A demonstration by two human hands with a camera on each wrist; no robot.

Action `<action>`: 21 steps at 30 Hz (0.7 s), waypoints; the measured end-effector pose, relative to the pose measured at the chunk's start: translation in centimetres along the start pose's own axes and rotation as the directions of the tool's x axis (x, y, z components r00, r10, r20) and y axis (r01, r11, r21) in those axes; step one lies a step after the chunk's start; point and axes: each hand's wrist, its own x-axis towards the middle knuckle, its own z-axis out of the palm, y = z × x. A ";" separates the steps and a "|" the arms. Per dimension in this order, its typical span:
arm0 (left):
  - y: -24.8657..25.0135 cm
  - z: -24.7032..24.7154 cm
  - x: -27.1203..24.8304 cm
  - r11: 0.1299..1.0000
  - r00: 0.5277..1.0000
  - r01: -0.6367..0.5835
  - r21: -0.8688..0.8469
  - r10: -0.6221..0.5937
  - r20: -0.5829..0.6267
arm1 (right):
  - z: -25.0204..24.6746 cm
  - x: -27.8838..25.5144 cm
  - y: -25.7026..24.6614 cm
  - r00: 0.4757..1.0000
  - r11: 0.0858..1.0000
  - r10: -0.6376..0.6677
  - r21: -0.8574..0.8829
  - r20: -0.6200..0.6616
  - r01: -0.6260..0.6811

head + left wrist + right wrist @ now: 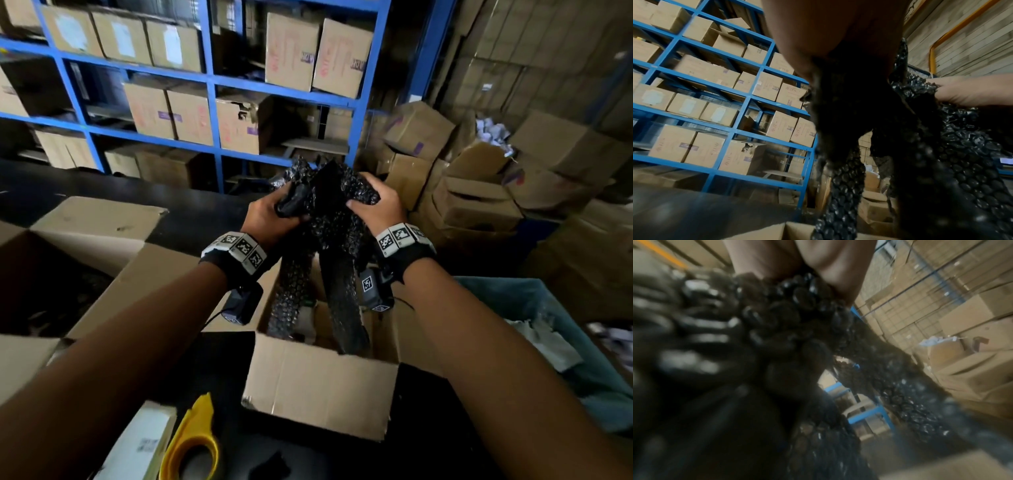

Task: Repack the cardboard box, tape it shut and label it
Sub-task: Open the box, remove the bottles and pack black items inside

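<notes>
An open cardboard box (318, 394) stands on the black table in front of me. Both hands hold a bunch of black bubble wrap (329, 219) above it, and strips of the wrap hang down into the box. My left hand (270, 214) grips the left side of the bunch, my right hand (376, 202) grips the right side. The left wrist view shows the black bubble wrap (920, 162) hanging from my palm, with the right hand (962, 92) pinching its edge. In the right wrist view the black bubble wrap (793, 308) is bunched under my fingers.
A yellow tape dispenser (191, 442) and a white box (137, 442) lie at the near table edge. A large open carton (102, 240) sits to the left. Blue shelving (212, 82) full of cartons stands behind the table. Loose boxes (479, 192) pile up on the right, near a teal bin (548, 308).
</notes>
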 end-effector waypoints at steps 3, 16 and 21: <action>-0.6 0.4 2.4 0.999 1.000 -0.003 -0.050 0.004 0.028 | 0.1 1.7 -0.3 1.000 1.000 0.011 0.008 -0.018 -0.011; -8.5 8.4 0.8 0.958 0.888 0.019 0.286 -0.147 0.435 | 3.7 -3.5 10.0 0.936 0.931 0.285 -0.293 0.207 -0.218; -11.3 11.3 -1.4 0.898 0.701 -0.012 0.440 -0.306 0.644 | 4.7 -5.7 13.4 0.741 0.880 0.433 -0.420 0.514 -0.222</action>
